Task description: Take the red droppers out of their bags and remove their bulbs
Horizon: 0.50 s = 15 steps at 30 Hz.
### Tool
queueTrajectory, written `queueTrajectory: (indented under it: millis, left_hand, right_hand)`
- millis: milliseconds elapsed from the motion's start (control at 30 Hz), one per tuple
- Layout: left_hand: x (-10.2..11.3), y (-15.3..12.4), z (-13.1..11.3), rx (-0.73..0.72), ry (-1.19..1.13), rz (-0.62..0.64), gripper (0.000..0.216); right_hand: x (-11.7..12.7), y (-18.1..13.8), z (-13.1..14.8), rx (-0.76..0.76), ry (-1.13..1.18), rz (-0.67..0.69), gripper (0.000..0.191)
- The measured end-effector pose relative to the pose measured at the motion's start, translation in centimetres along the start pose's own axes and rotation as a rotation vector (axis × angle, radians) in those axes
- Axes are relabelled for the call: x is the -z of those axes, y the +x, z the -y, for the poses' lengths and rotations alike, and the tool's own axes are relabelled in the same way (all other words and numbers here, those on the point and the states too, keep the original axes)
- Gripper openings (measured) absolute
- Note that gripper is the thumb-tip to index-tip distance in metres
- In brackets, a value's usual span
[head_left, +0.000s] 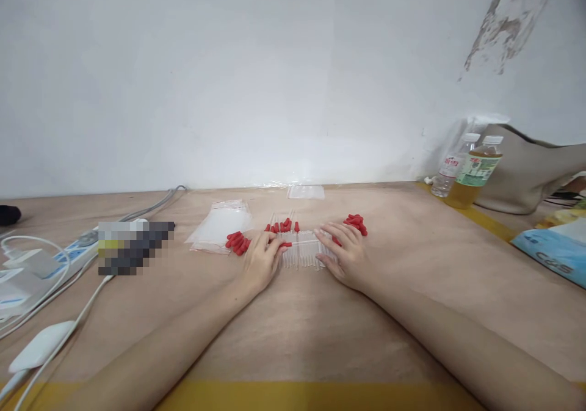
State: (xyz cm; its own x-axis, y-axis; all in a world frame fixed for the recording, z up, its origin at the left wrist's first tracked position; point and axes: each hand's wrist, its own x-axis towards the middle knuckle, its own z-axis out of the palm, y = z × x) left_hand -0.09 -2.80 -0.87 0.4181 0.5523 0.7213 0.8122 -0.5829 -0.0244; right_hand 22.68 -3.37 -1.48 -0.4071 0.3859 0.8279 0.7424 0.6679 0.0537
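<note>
A row of clear glass dropper tubes (304, 254) lies side by side on the brown table (293, 331). My left hand (260, 259) rests at the row's left end, its fingers pinching a thin tube with a red rubber cap (285, 244). My right hand (343, 251) lies at the row's right end with its fingers stretched flat over the tubes. Loose red caps sit in a pile on the left (237, 242) and another on the right (356, 222). Several capped droppers (284, 225) lie just behind the row.
Small clear plastic bags (220, 226) lie left of the caps, another (306, 192) near the wall. A power strip, white cables and adapters (41, 258) fill the left side. Two drink bottles (473, 171), a beige bag (531, 170) and a blue packet (556, 249) stand at the right.
</note>
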Motion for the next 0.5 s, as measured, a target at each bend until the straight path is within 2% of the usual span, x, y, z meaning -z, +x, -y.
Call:
queueTrajectory:
  millis: [200,333,500]
  left_hand:
    - [0.6,0.1,-0.9,-0.080,0.015,-0.014,0.014]
    - [0.7,0.1,-1.2,-0.120,-0.017,-0.045,0.012]
    - [0.6,0.4,-1.4,-0.276,0.017,-0.009,0.015]
  right_hand:
    - [-0.3,0.4,1.4,0.083,-0.079,0.063,0.029]
    - [-0.6,0.4,1.7,0.050,-0.081,0.089,0.026]
    - [-0.5,0.3,2.0,0.007,-0.080,0.184,0.021]
